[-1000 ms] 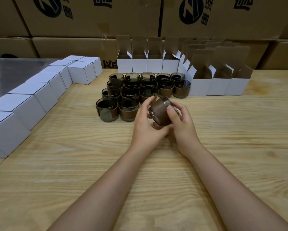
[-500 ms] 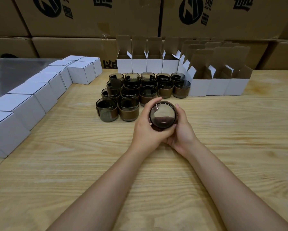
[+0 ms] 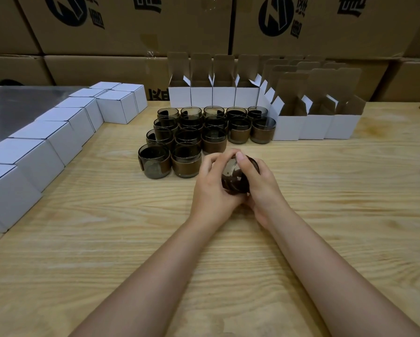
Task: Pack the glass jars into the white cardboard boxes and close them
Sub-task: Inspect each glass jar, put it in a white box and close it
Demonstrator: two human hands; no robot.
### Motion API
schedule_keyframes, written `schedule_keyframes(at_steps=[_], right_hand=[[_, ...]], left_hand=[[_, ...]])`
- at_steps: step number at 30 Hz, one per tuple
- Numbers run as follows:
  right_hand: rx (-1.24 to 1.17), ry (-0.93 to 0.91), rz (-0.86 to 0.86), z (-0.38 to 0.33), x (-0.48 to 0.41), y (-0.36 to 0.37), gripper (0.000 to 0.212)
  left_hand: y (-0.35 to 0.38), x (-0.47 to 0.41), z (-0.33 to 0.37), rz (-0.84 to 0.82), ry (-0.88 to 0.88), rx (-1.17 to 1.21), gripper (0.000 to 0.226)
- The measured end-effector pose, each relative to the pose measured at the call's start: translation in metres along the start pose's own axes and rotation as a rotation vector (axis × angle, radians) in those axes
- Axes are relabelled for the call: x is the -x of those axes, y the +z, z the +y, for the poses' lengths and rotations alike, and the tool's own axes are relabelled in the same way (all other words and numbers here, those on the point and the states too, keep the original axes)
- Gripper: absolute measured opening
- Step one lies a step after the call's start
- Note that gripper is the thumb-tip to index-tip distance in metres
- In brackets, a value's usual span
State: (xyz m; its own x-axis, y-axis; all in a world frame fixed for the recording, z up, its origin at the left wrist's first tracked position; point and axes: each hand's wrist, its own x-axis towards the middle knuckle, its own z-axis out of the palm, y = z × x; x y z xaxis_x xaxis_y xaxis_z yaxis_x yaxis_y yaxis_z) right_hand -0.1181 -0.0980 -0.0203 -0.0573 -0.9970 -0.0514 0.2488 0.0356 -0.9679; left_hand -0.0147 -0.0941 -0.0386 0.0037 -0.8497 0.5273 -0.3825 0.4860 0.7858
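Jar tipped sideways over the near-middle table, gripped by curled fingers of left hand and right hand; likely inspection step, next calling for lowering upright into an open box far right.

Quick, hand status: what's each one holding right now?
Left hand: holding the glass jar, fingers curled round it.
Right hand: gripping the same jar from the other side.

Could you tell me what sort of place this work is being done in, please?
Probably a packing station in a warehouse: stacked brown shipping cartons behind the wooden table, rows of white cardboard boxes, and a batch of glass jars.
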Motion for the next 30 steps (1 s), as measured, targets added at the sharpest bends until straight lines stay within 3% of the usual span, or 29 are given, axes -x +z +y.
schedule_keyframes(at_steps=[4, 8, 12, 19, 22, 25, 30], right_hand=[[0.098, -0.073, -0.044, 0.001, 0.001, -0.001, 0.068], [0.251, -0.178, -0.087, 0.001, 0.000, -0.006, 0.050], [0.362, -0.306, -0.167, 0.003, 0.001, -0.008, 0.048], [0.235, -0.232, -0.303, -0.001, -0.001, -0.016, 0.052], [0.232, -0.228, -0.266, -0.002, -0.001, -0.015, 0.046], [0.204, -0.228, -0.196, -0.002, 0.000, -0.011, 0.025], [0.171, -0.242, -0.064, -0.001, 0.001, -0.005, 0.026]], left_hand=[[0.000, 0.000, 0.002, 0.000, -0.010, 0.011, 0.072], [-0.002, -0.001, 0.002, 0.006, -0.058, 0.065, 0.070], [-0.004, -0.004, -0.001, 0.060, -0.112, 0.119, 0.067], [-0.009, -0.006, 0.002, 0.021, -0.204, 0.297, 0.068], [-0.009, -0.006, 0.002, 0.002, -0.196, 0.317, 0.067], [-0.009, -0.006, 0.003, 0.002, -0.162, 0.263, 0.068], [-0.006, -0.005, 0.003, -0.015, -0.120, 0.186, 0.069]])
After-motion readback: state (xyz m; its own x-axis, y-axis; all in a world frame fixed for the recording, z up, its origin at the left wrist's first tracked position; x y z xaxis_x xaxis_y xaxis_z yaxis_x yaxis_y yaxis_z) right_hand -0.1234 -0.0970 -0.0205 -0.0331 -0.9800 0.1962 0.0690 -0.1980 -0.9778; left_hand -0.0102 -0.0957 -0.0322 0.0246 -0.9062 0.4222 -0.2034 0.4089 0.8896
